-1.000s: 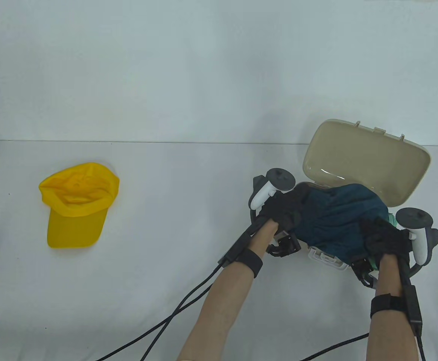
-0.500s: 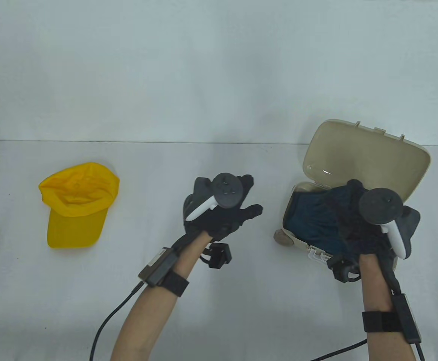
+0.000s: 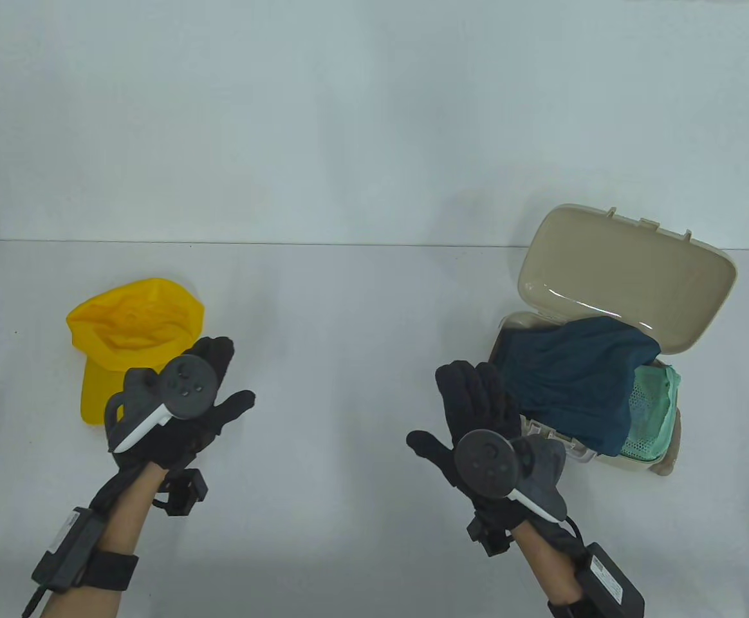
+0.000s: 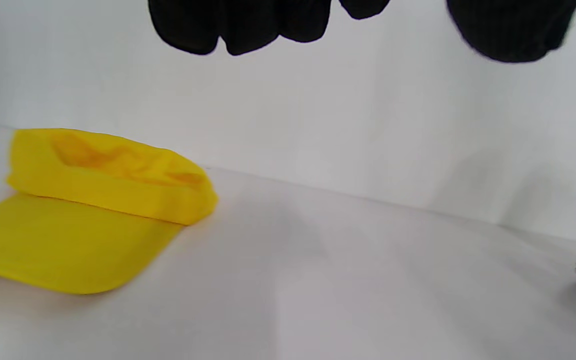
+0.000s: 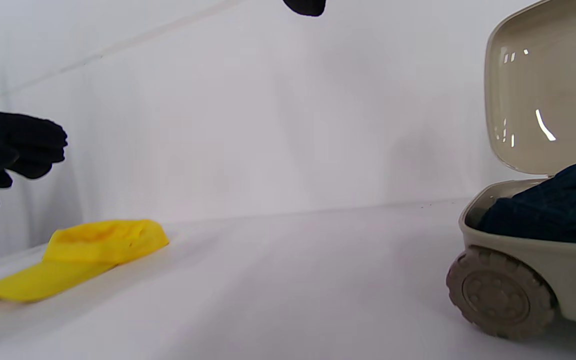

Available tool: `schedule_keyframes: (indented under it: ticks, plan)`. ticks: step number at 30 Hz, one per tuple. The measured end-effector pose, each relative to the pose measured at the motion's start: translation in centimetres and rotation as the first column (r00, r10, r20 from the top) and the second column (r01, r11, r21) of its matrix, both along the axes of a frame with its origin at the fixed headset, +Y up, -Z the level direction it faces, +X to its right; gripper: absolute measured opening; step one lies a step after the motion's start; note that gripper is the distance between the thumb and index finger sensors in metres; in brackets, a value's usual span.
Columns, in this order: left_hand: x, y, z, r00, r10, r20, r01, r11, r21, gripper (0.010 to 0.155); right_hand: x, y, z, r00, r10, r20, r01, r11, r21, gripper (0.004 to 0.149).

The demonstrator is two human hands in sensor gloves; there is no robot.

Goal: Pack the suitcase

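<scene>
A small beige suitcase point(image 3: 632, 283) point(image 5: 533, 260) stands open at the right of the table, lid raised. A dark blue garment point(image 3: 574, 376) point(image 5: 553, 210) lies heaped in it, hanging over the front rim, with a green mesh item point(image 3: 654, 412) beside it. A yellow cap point(image 3: 133, 341) point(image 4: 93, 205) point(image 5: 83, 250) lies at the left, brim toward me. My left hand point(image 3: 204, 386) hovers flat over the cap's right edge, fingers straight, holding nothing; its fingertips point(image 4: 238, 25) hang above the cap. My right hand point(image 3: 471, 405) floats spread just left of the suitcase, empty.
The white table point(image 3: 336, 309) runs back to a pale wall. A beige wheel point(image 5: 500, 292) sticks out at the suitcase's near corner. Black cables trail from both wrists toward the bottom edge.
Both hands have let go of the blue garment and left the suitcase. The left hand swept left to the cap; the right hand drew back to the suitcase's left.
</scene>
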State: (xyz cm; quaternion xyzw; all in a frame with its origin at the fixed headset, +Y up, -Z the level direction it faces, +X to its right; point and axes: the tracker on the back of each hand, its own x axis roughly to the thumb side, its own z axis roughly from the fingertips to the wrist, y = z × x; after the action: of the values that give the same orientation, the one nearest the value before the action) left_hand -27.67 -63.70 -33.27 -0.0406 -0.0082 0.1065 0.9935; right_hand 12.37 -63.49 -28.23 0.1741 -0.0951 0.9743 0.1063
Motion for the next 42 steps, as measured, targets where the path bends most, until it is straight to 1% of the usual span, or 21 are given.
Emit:
schedule_keyframes:
  ticks: [1,3,6,9,10,14,15,18,20,21,22,24,25,28,30,32,35,37,39,40,42]
  plan:
    - [-1.2,-0.4,0.1,1.000,-0.018,-0.024,0.018,1.000,0.012,0.084,-0.3,-0.4,0.1,0.999,0.032,-0.014,-0.032,0.999,-0.007,0.093]
    - [-3.2,-1.1,0.2,0.996,-0.061,-0.069,0.063,0.998,0.018,0.084,-0.5,-0.9,0.1,0.999,0.049,-0.022,-0.050,0.999,-0.015,0.094]
    - [-5.8,-2.3,-0.2,0.984,-0.127,-0.126,0.125,0.992,-0.030,0.086,-0.4,-1.4,0.1,0.999,0.046,-0.027,-0.047,0.998,-0.039,0.094]
    - [-8.3,-4.3,-1.2,0.973,-0.164,-0.163,0.143,0.981,-0.133,0.090,-0.3,-1.9,0.1,0.998,0.064,-0.024,-0.065,0.997,-0.049,0.094]
    - [-8.7,-4.8,-1.4,0.969,-0.181,-0.165,0.157,0.976,-0.149,0.092,-0.3,-1.9,0.0,0.998,0.061,-0.024,-0.063,0.997,-0.054,0.094]
    - [-10.4,-7.4,-2.7,0.940,-0.312,-0.140,0.263,0.921,-0.288,0.099,-0.3,-2.1,-0.1,0.999,0.042,-0.028,-0.044,0.995,-0.087,0.095]
    - [-10.7,-8.0,-3.1,0.938,-0.321,-0.133,0.262,0.905,-0.334,0.100,-0.3,-2.2,-0.1,0.998,0.047,-0.028,-0.050,0.995,-0.087,0.094]
    - [-11.5,-9.4,-4.1,0.924,-0.354,-0.142,0.279,0.882,-0.381,0.101,-0.4,-2.3,-0.1,0.998,0.050,-0.035,-0.053,0.994,-0.093,0.094]
    - [-11.9,-10.2,-4.7,0.913,-0.381,-0.144,0.293,0.861,-0.415,0.100,-0.4,-2.3,-0.1,0.998,0.048,-0.040,-0.052,0.994,-0.098,0.094]
    - [-12.1,-10.7,-4.9,0.909,-0.388,-0.153,0.293,0.854,-0.429,0.097,-0.5,-2.3,-0.1,0.998,0.048,-0.041,-0.052,0.994,-0.101,0.094]
    - [-12.2,-11.1,-5.0,0.906,-0.392,-0.161,0.293,0.854,-0.430,0.090,-0.5,-2.3,-0.1,0.998,0.050,-0.040,-0.054,0.993,-0.102,0.094]
    - [-12.2,-12.0,-5.3,0.891,-0.419,-0.177,0.314,0.848,-0.426,0.083,-0.3,-2.2,-0.2,0.999,0.036,-0.038,-0.040,0.993,-0.116,0.094]
    - [-12.1,-12.2,-5.3,0.878,-0.442,-0.185,0.341,0.848,-0.406,0.080,-0.1,-2.1,-0.3,0.999,0.021,-0.035,-0.026,0.992,-0.124,0.094]
    - [-11.6,-12.1,-5.4,0.831,-0.524,-0.189,0.441,0.826,-0.351,0.072,0.1,-2.2,-0.4,0.999,0.005,-0.032,-0.010,0.991,-0.136,0.094]
    - [-11.5,-11.6,-5.4,0.835,-0.508,-0.212,0.429,0.842,-0.328,0.067,0.0,-2.3,-0.4,0.999,0.005,-0.033,-0.010,0.990,-0.143,0.094]
    - [-11.5,-10.6,-5.2,0.848,-0.463,-0.257,0.396,0.877,-0.272,0.061,-0.1,-2.3,-0.4,0.999,0.011,-0.038,-0.016,0.990,-0.141,0.094]
    - [-11.3,-8.7,-4.4,0.858,-0.417,-0.300,0.375,0.908,-0.189,0.057,-0.1,-2.1,-0.3,0.999,0.005,-0.039,-0.011,0.991,-0.136,0.094]
    - [-11.0,-7.4,-3.7,0.860,-0.405,-0.310,0.380,0.914,-0.141,0.058,-0.1,-2.0,-0.2,0.999,-0.013,-0.043,0.006,0.990,-0.143,0.093]
    - [-10.2,-5.5,-2.6,0.875,-0.368,-0.316,0.365,0.928,-0.070,0.058,-0.1,-1.9,-0.2,0.999,-0.021,-0.050,0.013,0.989,-0.146,0.093]
    - [-9.9,-4.9,-2.3,0.878,-0.357,-0.319,0.363,0.931,-0.042,0.058,-0.1,-1.9,-0.1,0.998,-0.021,-0.052,0.013,0.989,-0.145,0.093]
    - [-8.7,-2.8,-1.2,0.886,-0.342,-0.312,0.367,0.930,0.022,0.058,-0.2,-1.8,0.0,0.998,-0.019,-0.059,0.011,0.990,-0.140,0.093]
